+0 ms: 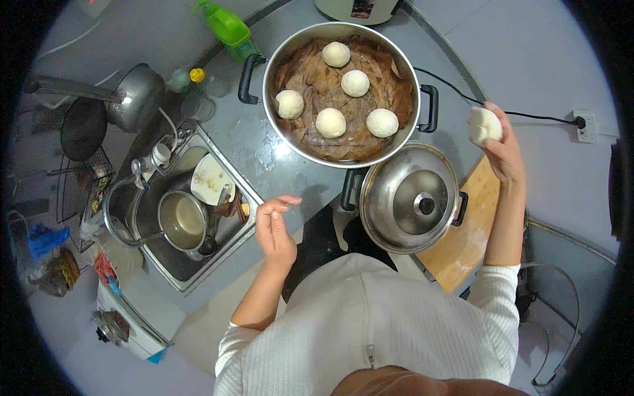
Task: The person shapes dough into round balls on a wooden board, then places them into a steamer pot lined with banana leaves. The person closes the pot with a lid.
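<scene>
My right hand (506, 151) grips a pale, rounded piece of dough (485, 126), held up to the right of the steamer pot. Several round dough balls (330, 123) sit apart from one another inside the wide steel steamer pot (268, 91), on a lining of brown leaves (317, 64). My left hand (276, 232) is empty, its fingers loosely bent, near the sink's right edge. Between my hands, a lidded steel pot (396, 208) stands below the steamer pot.
A floured wooden board (465, 247) lies partly behind the lidded pot. The sink (173, 274) holds a saucepan (181, 222), a plate (210, 178) and a ladle (209, 245). A green bottle (230, 29) stands behind. A black cord (540, 118) runs to a wall socket (587, 129).
</scene>
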The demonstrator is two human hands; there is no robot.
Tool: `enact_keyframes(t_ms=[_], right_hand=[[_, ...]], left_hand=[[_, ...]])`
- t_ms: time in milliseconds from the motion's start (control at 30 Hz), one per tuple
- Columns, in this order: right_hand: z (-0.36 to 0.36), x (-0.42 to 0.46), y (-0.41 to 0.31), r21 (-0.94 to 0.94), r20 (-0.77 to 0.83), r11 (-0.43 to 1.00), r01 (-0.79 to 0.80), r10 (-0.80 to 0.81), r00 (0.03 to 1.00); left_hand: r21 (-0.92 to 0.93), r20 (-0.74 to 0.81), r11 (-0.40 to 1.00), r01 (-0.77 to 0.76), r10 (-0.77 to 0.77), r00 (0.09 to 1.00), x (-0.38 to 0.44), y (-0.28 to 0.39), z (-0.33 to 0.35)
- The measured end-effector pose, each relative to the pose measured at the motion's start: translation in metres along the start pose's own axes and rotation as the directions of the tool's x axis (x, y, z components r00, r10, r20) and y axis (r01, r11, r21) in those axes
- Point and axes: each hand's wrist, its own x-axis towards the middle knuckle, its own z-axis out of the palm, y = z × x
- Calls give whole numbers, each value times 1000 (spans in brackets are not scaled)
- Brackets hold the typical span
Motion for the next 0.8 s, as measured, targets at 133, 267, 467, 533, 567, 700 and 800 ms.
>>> enact_keyframes(t_ms=[133, 267, 467, 533, 567, 700, 800], right_hand=[[54, 39, -2, -250, 121, 968, 5, 26, 992], [109, 64, -12, -487, 220, 870, 78, 36, 975], [176, 114, 0, -745, 423, 537, 395, -78, 903], [191, 133, 10, -784, 446, 443, 434, -83, 891], [198, 141, 15, -778, 445, 440, 449, -120, 887], [220, 172, 42, -791, 433, 402, 461, -166, 886], [230, 184, 58, -815, 420, 384, 434, -125, 899]], left_hand=[[-84, -17, 994, 74, -75, 997, 10, -8, -14], [-68, 10, 994, 89, -89, 996, 15, -18, -24], [-43, -6, 993, 113, -113, 994, 24, -21, -34], [-23, -14, 992, 122, -122, 992, 25, -21, -36], [-24, -18, 992, 124, -124, 992, 24, -22, -38], [-44, -53, 988, 151, -153, 987, 21, -25, -43], [-59, -72, 985, 163, -167, 983, 19, -29, -48]])
